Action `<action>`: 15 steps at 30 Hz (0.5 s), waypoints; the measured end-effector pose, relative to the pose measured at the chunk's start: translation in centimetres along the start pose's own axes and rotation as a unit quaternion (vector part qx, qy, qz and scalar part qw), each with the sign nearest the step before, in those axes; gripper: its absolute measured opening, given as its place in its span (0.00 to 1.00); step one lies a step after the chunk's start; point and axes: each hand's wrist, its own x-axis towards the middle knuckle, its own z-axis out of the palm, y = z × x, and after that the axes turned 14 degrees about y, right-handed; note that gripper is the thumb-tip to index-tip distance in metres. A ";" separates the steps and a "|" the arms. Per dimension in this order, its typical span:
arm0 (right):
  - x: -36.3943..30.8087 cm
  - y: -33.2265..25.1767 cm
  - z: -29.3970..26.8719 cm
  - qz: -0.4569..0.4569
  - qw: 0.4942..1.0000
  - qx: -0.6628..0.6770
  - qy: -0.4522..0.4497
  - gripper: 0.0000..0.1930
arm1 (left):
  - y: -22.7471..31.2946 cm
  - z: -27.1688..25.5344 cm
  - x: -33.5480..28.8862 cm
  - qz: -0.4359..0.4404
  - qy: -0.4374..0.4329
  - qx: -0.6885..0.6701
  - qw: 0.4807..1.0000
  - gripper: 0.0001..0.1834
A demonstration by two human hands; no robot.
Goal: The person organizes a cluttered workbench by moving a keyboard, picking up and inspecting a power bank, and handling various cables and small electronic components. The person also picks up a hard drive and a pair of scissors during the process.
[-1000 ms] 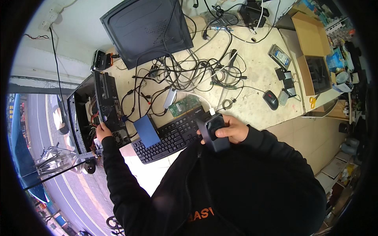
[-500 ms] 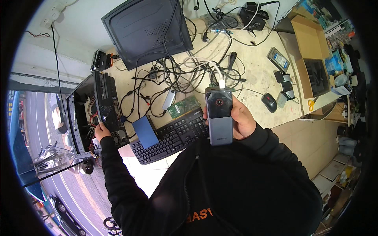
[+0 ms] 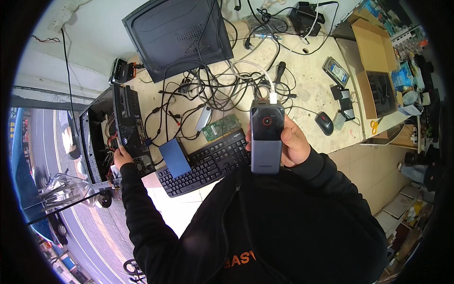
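My right hand (image 3: 295,144) is closed around a dark grey power bank (image 3: 266,155), holding it upright in front of my chest. Its glossy upper part shows a small lit ring, and a white cable plug (image 3: 273,98) sits in its top end. At the left, my left hand (image 3: 123,157) grips the edge of an opened black computer case (image 3: 134,118); the thumb shows and the other fingers are mostly hidden. Left of the power bank lie a black keyboard (image 3: 210,165), a blue flat box (image 3: 175,158) partly on it, and a green circuit board (image 3: 221,128).
Tangled cables (image 3: 227,90) spread over the table's middle, below a black case panel (image 3: 177,38). Rightward are a screwdriver (image 3: 280,72), a mouse (image 3: 324,123), a hard drive (image 3: 336,72) and an open cardboard box (image 3: 373,52). Yellow scissors (image 3: 374,126) lie near the right edge.
The power bank has shifted slightly to the right and stands straighter, its white plug moving right with it. My left hand stays on the computer case.
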 end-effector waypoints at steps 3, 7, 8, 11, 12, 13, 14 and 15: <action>0.0 0.0 -0.2 0.005 1.000 0.001 -0.009 0.40 | 0.0 -0.2 0.0 0.000 0.002 0.006 1.000 0.22; 0.0 -0.2 0.0 0.000 1.000 -0.007 -0.011 0.40 | 0.3 -0.3 -0.2 -0.004 0.009 -0.003 1.000 0.22; -0.1 -0.3 0.1 -0.001 1.000 -0.009 -0.010 0.41 | 0.3 -0.3 -0.2 -0.005 0.010 -0.007 1.000 0.22; -0.1 -0.3 0.1 -0.011 1.000 -0.015 -0.010 0.41 | 0.2 -0.1 -0.2 0.002 0.009 -0.009 1.000 0.21; -0.1 -0.3 0.0 -0.015 1.000 -0.017 -0.010 0.41 | -0.1 0.0 -0.1 0.002 0.004 -0.005 1.000 0.22; -0.2 -0.4 0.1 -0.009 1.000 -0.014 -0.007 0.43 | -0.4 0.2 0.0 0.000 -0.002 -0.001 1.000 0.23; -0.2 -0.6 0.3 -0.003 1.000 -0.012 -0.005 0.44 | -0.8 0.3 0.0 -0.001 -0.008 0.003 1.000 0.24; -0.3 -0.8 0.4 0.003 1.000 -0.010 -0.002 0.45 | -1.1 0.3 0.0 -0.007 -0.014 0.005 1.000 0.23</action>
